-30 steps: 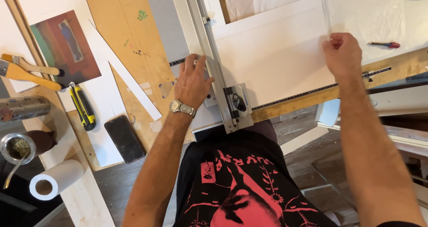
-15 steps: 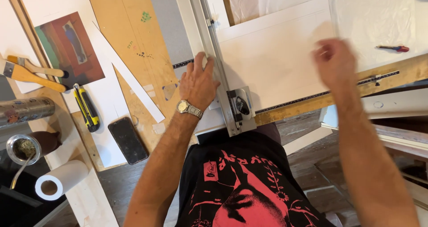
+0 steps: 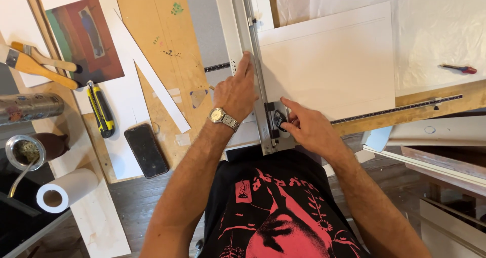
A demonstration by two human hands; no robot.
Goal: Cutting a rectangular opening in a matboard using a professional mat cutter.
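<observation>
A white mat board [image 3: 329,65] lies under the long metal rail [image 3: 253,50] of a board cutter. My left hand [image 3: 237,93], with a wristwatch, presses flat on the rail, fingers pointing away from me. My right hand [image 3: 306,126] has come to the near end of the rail, and its fingers wrap the black cutting head [image 3: 278,121] there. A black ruler bar [image 3: 395,111] runs along the board's near edge on a wooden strip.
On the left lie a cut white strip [image 3: 152,75], a yellow utility knife [image 3: 100,108], a dark phone [image 3: 146,150], a painted picture [image 3: 83,40], two brushes [image 3: 35,65], a paper roll [image 3: 63,191] and a cup with a straw [image 3: 24,154]. A small red tool [image 3: 458,68] lies at right.
My right hand left the board's right edge and moved left and toward me onto the cutting head. My left hand stays on the rail.
</observation>
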